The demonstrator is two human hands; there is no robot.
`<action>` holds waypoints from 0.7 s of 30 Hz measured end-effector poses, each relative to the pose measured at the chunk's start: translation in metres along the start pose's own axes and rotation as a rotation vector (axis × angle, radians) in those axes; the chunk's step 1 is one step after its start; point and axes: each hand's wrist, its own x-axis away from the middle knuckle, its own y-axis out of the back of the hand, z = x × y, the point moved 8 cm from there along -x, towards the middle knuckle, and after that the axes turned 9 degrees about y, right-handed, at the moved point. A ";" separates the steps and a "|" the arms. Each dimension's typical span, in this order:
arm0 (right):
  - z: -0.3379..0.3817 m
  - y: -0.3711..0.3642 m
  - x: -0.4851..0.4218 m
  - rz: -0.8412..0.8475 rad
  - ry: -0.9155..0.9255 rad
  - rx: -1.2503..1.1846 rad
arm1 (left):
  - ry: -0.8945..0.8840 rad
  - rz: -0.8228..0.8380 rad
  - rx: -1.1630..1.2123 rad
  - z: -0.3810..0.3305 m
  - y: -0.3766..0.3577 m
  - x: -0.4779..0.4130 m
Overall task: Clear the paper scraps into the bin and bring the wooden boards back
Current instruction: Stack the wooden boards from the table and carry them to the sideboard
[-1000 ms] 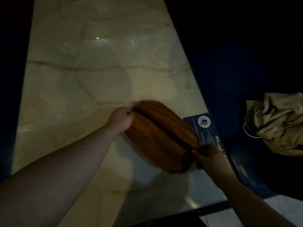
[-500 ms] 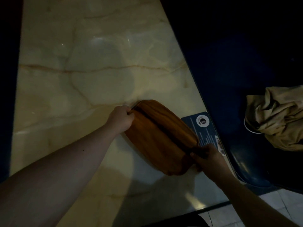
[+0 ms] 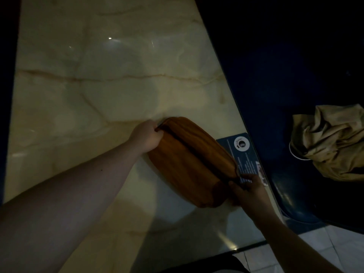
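Observation:
Two oval wooden boards (image 3: 189, 164), orange-brown and stacked with a dark gap between them, sit tilted over the marble table (image 3: 98, 85) near its right edge. My left hand (image 3: 146, 135) grips the stack's far left end. My right hand (image 3: 247, 189) grips the near right end, its fingers wrapped around the edge. No paper scraps or bin can be made out in the dim light.
A dark blue card (image 3: 244, 156) with a round white logo lies on the table under the boards' right end. A crumpled tan cloth (image 3: 332, 146) rests on a dark blue seat (image 3: 295, 203) to the right. White floor tiles (image 3: 325, 245) show at the lower right.
Both hands keep their grip on the boards. The stack has stayed in nearly the same place; only the view has shifted slightly.

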 end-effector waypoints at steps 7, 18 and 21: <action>-0.005 -0.008 0.010 0.147 -0.107 -0.053 | -0.046 0.079 -0.215 -0.020 -0.013 -0.018; -0.008 -0.024 0.004 0.164 -0.178 -0.376 | 0.178 0.045 0.155 0.004 -0.005 -0.022; -0.011 -0.023 0.006 0.073 -0.147 -0.454 | 0.177 0.073 0.271 0.010 -0.006 -0.009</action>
